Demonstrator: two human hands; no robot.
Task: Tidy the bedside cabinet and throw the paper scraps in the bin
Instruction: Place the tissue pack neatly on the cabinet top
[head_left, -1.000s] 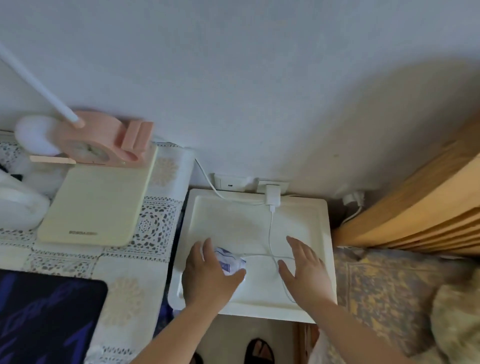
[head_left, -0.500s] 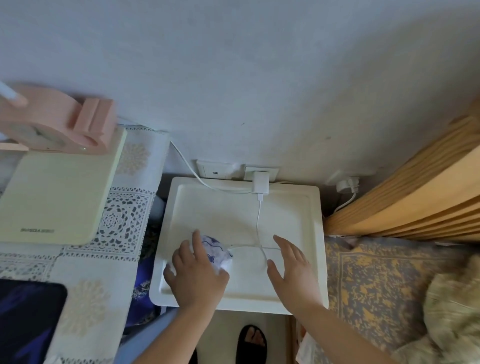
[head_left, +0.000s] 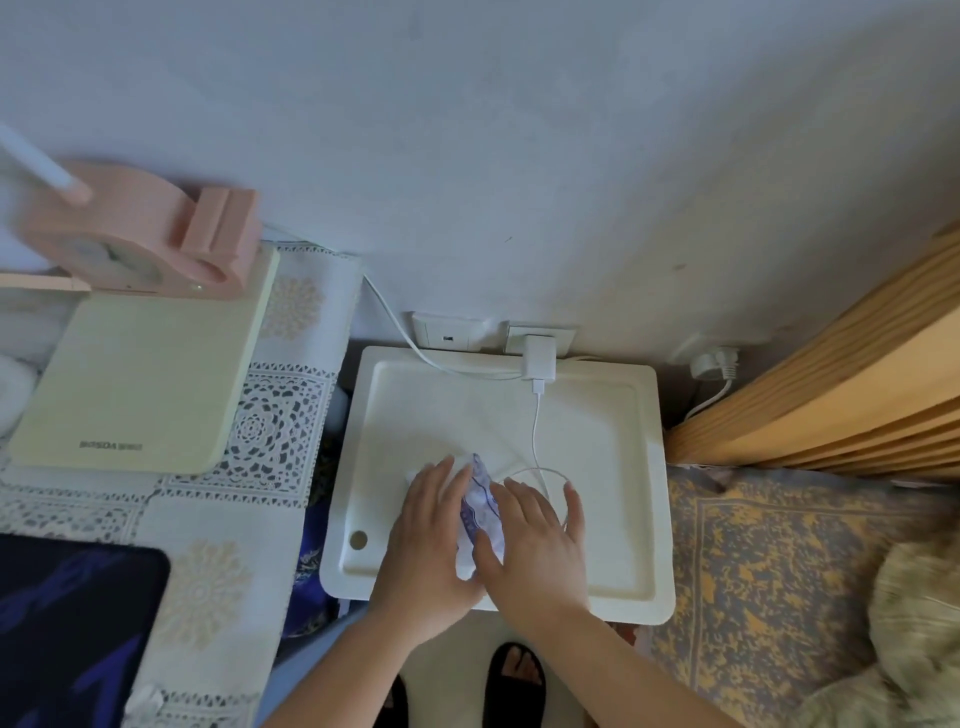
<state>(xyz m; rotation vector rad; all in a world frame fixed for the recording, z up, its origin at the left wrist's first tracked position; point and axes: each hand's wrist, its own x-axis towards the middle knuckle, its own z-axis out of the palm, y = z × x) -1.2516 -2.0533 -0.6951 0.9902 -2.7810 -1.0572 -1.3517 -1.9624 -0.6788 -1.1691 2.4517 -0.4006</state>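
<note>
The white bedside cabinet top (head_left: 613, 441) has a raised rim and sits against the wall. A crumpled white paper scrap with blue print (head_left: 480, 506) lies near its front middle. My left hand (head_left: 428, 540) presses against the scrap's left side and my right hand (head_left: 535, 540) against its right side, so the scrap is pinched between them. A white charging cable (head_left: 535, 431) runs from a wall plug (head_left: 539, 357) down onto the cabinet and loops under my right hand's fingers.
A desk with a lace cloth (head_left: 260, 431) stands to the left, carrying a cream box (head_left: 140, 379), a pink clock stand (head_left: 140, 234) and a dark mat (head_left: 72, 623). A patterned bed (head_left: 769, 571) and wooden headboard (head_left: 831, 395) lie right. A small round thing (head_left: 358, 539) sits at the cabinet's front left.
My right hand has moved left from the cable onto the paper scrap. Both hands now close on the scrap from either side. The view shifted slightly.
</note>
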